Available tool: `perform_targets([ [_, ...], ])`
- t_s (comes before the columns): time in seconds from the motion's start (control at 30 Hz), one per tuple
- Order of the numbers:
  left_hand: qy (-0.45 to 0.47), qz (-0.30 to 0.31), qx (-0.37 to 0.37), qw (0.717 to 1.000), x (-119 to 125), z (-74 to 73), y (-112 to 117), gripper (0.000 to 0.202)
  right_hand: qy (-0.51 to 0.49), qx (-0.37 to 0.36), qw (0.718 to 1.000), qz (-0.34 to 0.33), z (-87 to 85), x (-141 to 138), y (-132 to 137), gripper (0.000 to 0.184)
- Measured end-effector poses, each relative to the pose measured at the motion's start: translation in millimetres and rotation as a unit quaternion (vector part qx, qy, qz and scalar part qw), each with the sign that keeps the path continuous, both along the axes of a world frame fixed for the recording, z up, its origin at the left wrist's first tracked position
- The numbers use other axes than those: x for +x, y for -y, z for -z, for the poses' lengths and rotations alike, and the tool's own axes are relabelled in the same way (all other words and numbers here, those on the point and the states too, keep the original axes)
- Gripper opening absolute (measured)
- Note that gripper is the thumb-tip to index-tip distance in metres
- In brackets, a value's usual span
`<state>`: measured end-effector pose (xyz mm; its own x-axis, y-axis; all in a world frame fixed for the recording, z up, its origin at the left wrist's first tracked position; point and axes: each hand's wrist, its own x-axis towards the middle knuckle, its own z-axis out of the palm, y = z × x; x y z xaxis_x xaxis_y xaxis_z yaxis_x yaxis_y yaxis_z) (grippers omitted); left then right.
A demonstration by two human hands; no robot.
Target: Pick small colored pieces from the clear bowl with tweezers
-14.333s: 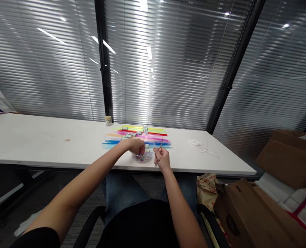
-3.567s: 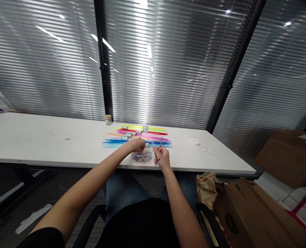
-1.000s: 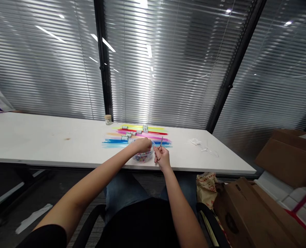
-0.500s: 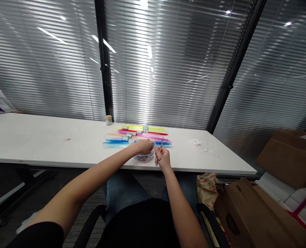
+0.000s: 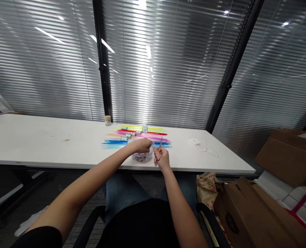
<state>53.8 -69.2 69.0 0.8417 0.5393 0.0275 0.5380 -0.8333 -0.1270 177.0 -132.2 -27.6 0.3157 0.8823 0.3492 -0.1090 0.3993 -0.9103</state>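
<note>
My right hand (image 5: 163, 159) is closed around copper-coloured scissors (image 5: 160, 148), whose blades point up and away. My left hand (image 5: 141, 145) hovers over a clear bowl (image 5: 142, 157) of small coloured cut pieces, fingers pinched toward the scissors on something too small to make out. Behind the bowl lie bundles of long coloured straws (image 5: 136, 136), yellow, red, pink, orange and blue, each with a paper band. All rest on a white table (image 5: 51, 141) near its front edge.
A small beige tub (image 5: 107, 120) stands at the table's back by a black window post. Clear plastic wrapping (image 5: 203, 146) lies to the right. Cardboard boxes (image 5: 248, 210) and a printed bag (image 5: 207, 184) sit on the floor at right. Window blinds close off the back.
My left hand has lifted out of the bowl and moved right, toward the scissors. The right hand has stayed almost where it was.
</note>
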Motion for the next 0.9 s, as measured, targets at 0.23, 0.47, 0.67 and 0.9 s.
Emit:
perform_targets([
  [0.23,0.051,-0.003,-0.025,0.998,-14.0,-2.0,-6.4,0.007,0.002,-0.005,1.000,0.000,-3.0,-0.2,1.5,0.039],
  [0.47,0.060,0.013,-0.031,0.998,-15.2,6.0,-8.5,0.010,-0.050,-0.024,0.998,-0.013,-4.7,-0.4,0.2,0.042],
  [0.67,0.092,-0.014,-0.051,0.994,-19.8,5.3,-4.8,0.007,-0.060,-0.036,0.997,0.024,-20.5,33.2,2.4,0.040],
  [0.9,0.103,-0.009,-0.090,0.991,-25.3,-4.7,9.6,0.013,0.286,-0.136,0.883,0.346,-59.0,182.7,-27.5,0.020],
])
